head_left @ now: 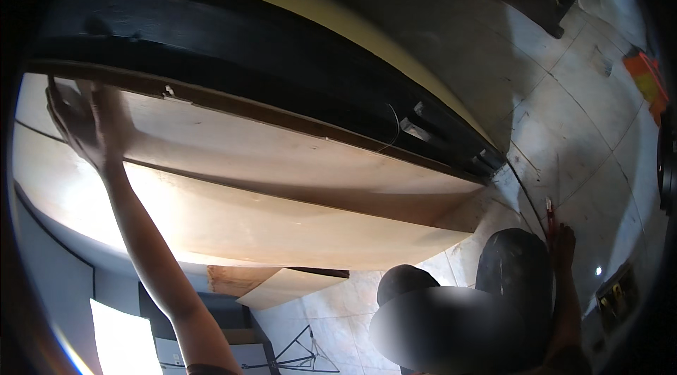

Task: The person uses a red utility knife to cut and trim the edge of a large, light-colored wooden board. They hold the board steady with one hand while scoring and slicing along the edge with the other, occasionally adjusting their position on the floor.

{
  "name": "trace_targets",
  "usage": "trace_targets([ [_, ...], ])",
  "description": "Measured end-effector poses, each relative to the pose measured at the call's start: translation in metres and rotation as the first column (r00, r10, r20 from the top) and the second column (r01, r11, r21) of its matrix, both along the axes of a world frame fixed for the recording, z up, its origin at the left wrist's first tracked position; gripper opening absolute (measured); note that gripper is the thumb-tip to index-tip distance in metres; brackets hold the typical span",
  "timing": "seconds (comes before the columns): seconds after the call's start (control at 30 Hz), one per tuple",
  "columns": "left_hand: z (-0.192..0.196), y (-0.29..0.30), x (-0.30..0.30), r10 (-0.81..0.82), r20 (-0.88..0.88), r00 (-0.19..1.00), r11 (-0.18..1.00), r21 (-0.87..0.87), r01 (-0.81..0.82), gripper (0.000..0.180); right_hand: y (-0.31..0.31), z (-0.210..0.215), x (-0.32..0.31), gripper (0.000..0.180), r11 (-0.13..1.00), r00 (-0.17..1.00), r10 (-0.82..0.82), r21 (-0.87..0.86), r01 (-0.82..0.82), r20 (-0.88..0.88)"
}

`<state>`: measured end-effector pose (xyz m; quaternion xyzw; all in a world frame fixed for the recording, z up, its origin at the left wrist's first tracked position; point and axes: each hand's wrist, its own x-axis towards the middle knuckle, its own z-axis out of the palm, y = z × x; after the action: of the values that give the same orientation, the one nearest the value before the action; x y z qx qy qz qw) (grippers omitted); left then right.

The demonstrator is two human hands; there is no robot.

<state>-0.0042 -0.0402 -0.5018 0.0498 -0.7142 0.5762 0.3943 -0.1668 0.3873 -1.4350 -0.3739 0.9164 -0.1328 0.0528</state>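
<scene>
A large pale plywood board [282,163] fills the middle of the view, with a second board [233,227] below it. A black panel [233,44] with a cream edge lies above them. My left hand [84,118] reaches up at the far left, fingers wrapped over the board's upper left edge. My right hand [564,237] rises from the lower right beside the boards' right end. It grips a thin red tool with a white tip [549,211] against the tiled floor. My right forearm is partly hidden by a dark rounded shape [513,266].
Another person's head [405,283] is low in the middle, right beside my right arm. White floor tiles [578,135] spread to the right, with an orange object [647,79] far right. Smaller wood offcuts [282,287] and a thin wire frame [303,357] lie below the boards.
</scene>
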Motion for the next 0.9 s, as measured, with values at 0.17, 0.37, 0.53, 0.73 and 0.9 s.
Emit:
trace_targets([
  [0.17,0.023,0.001,0.030,0.201,0.058,0.978,0.972,-0.135,-0.192,0.101,-0.057,-0.027,-0.015,0.043,0.974,0.972,0.226,-0.043,-0.223,0.059],
  [0.37,0.007,0.010,0.011,0.094,0.088,0.992,0.995,-0.033,-0.091,0.085,-0.062,-0.054,-0.019,0.050,0.947,0.841,0.320,-0.118,-0.299,0.436],
  [0.53,-0.001,0.002,0.004,-0.011,0.042,0.999,0.999,-0.034,0.012,0.081,-0.030,-0.110,-0.025,0.051,0.970,0.887,0.139,0.121,-0.212,0.441],
  [0.73,-0.003,0.018,0.011,0.098,0.039,0.994,0.986,-0.143,-0.091,0.075,-0.042,-0.021,-0.065,0.035,0.988,0.735,0.083,-0.151,0.027,0.673],
  [0.9,-0.002,0.008,0.016,0.037,0.007,0.999,0.998,-0.045,-0.037,0.070,-0.135,0.218,-0.098,0.031,0.485,0.046,0.359,-0.228,0.844,0.932],
])
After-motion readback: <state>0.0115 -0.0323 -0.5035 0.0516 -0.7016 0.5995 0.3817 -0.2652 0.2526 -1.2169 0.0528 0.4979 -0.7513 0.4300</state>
